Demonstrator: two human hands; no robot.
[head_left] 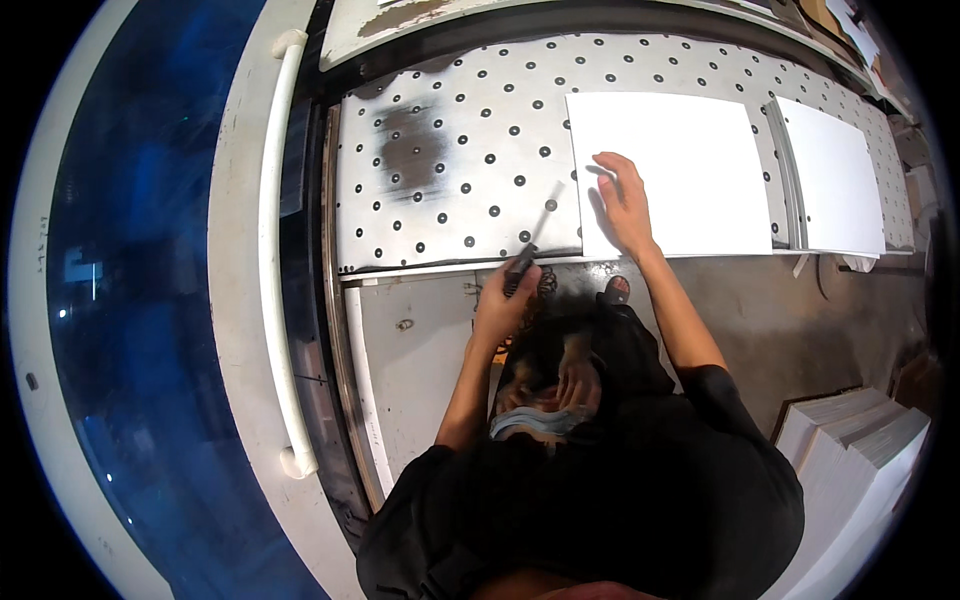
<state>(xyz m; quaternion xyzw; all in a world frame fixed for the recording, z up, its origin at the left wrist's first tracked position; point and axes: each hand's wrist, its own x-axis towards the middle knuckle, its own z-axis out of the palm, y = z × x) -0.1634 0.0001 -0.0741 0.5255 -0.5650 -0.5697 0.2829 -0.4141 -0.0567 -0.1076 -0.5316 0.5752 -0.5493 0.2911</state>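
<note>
My left hand is closed round the black handle of a slim tool at the near edge of the table. The tool's pale, narrow far end points up and to the right; it is blurred, so its exact kind is unclear. A large white sheet lies flat on the table, right of the tool. Over the sheet's left part is my right hand, open, with thumb and fingers apart and slightly bent. It holds nothing, and whether its fingertips touch the sheet I cannot tell.
The pale tabletop is dotted with black round studs and has a dark smudge. At right lies a stack of white sheets. A machine with a white bar handle stands left. More stacked boards sit low at right.
</note>
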